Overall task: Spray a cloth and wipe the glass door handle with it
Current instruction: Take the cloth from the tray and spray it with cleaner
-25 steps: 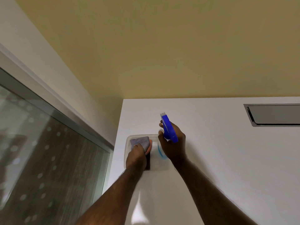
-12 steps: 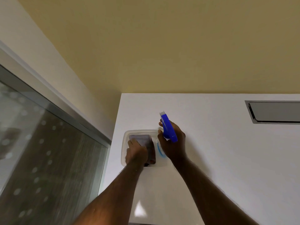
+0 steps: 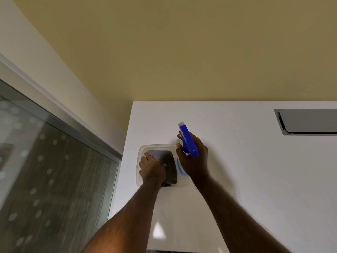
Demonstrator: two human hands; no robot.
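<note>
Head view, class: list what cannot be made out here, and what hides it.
- Spray bottle body: hidden by the right hand; only the blue trigger head shows.
- Cloth: its near part is covered by the left hand.
- Door handle: not visible; the glass door is cut off by the left edge.
- Clear container: other contents are unclear.

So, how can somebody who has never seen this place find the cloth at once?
Start from the white counter against the yellow wall. Near its left edge sits a clear plastic container, and the left hand presses the cloth into it. It is the only grey fabric there, beside the blue spray bottle.
</note>
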